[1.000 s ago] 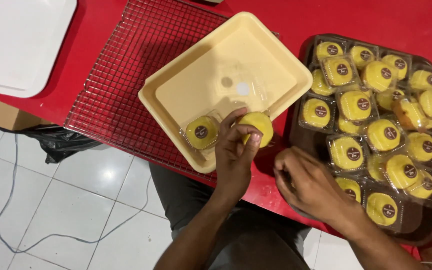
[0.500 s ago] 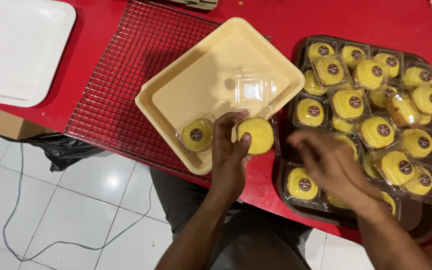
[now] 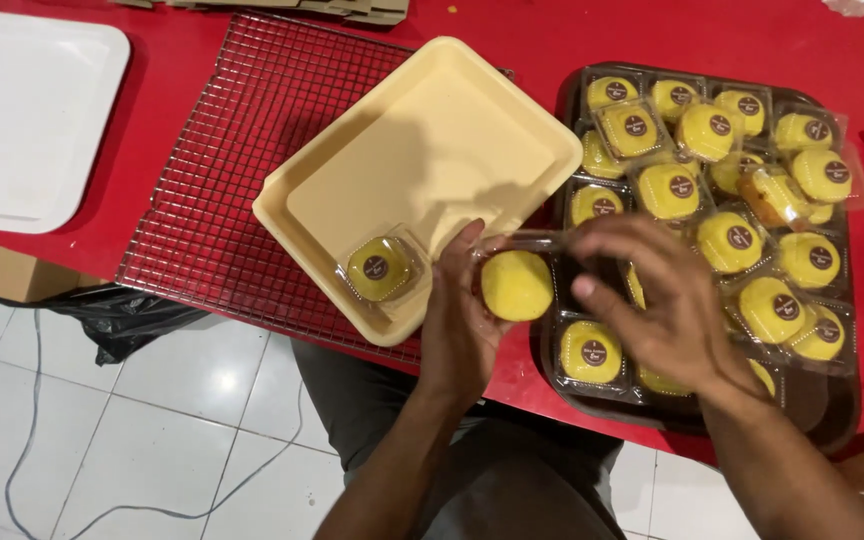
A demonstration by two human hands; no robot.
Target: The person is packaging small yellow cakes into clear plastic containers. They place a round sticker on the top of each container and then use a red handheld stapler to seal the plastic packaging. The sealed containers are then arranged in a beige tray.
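Observation:
My left hand (image 3: 460, 322) holds a round yellow cake (image 3: 517, 284) in a clear plastic case at the gap between two trays. My right hand (image 3: 658, 302) hovers just right of it, fingers curled at the case's open lid, above a dark tray (image 3: 845, 395) packed with several boxed yellow cakes with brown stickers (image 3: 668, 190). One boxed cake (image 3: 378, 268) lies in the near corner of a cream square tray (image 3: 432, 140), left of my left hand.
The cream tray rests on a wire cooling rack (image 3: 242, 160) on a red table (image 3: 542, 30). A white tray (image 3: 22, 110) lies at the far left. Below the table edge are a tiled floor, a black bag (image 3: 122, 318) and a cable.
My right hand has come from the dark tray up to the cake held in my left hand. The left hand has stayed at the cream tray's near corner.

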